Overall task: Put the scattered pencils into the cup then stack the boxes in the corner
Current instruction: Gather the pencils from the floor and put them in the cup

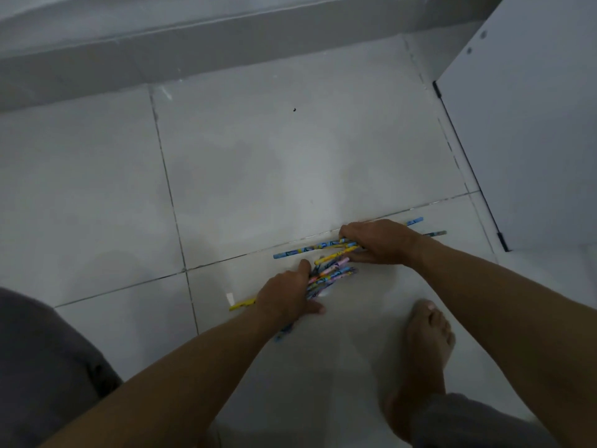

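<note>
Pencils (326,270) bunched on white floor tiles (258,163), some crossing a grout line. Left hand (287,297) grips the near bundle, fingers curled. Right hand (381,242) clutches the far few. Bare foot (426,337) just beside.

The floor (258,173) is laid in large pale, glossy tiles, split by dark grout lines (171,195) that cross in front of the person. A loose bunch of patterned pencils (307,252) lies on it along one of those lines, mostly blue, yellow and pink, fanned at slightly different angles. One yellow pencil (242,306) sticks out to the left of the bunch. A bare foot (426,344) stands on the tile just beside them. Farther off there is a small dark speck (294,109). A white panel (533,140) stands on the floor at the right, and a grey ledge (161,59) runs along the far edge.
</note>
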